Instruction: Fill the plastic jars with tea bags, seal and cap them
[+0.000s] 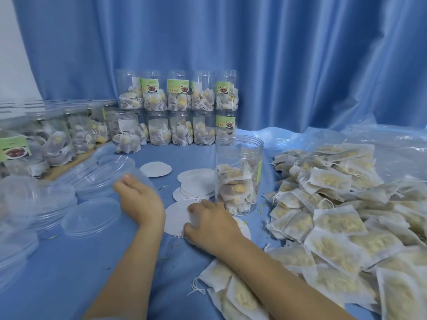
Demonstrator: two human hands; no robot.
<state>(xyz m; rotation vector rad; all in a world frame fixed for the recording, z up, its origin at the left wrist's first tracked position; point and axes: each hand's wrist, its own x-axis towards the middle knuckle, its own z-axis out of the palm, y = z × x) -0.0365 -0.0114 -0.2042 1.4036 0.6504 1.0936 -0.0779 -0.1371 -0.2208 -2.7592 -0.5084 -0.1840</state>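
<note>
Over on the left, clear lids (pixel 91 217) lie scattered on the blue cloth (pixel 69 269), with filled jars (pixel 178 107) stacked two rows high against the curtain behind. The left hand (pixel 138 199) curls round a clear lid that is blurred and hard to make out. Just beside it, the right hand (pixel 209 221) pinches a white seal disc (pixel 175 218) off the cloth. An open jar (pixel 238 176) stands upright past its fingers, roughly half full of tea bags. A big heap of loose tea bags (pixel 335 227) spreads to the right.
</note>
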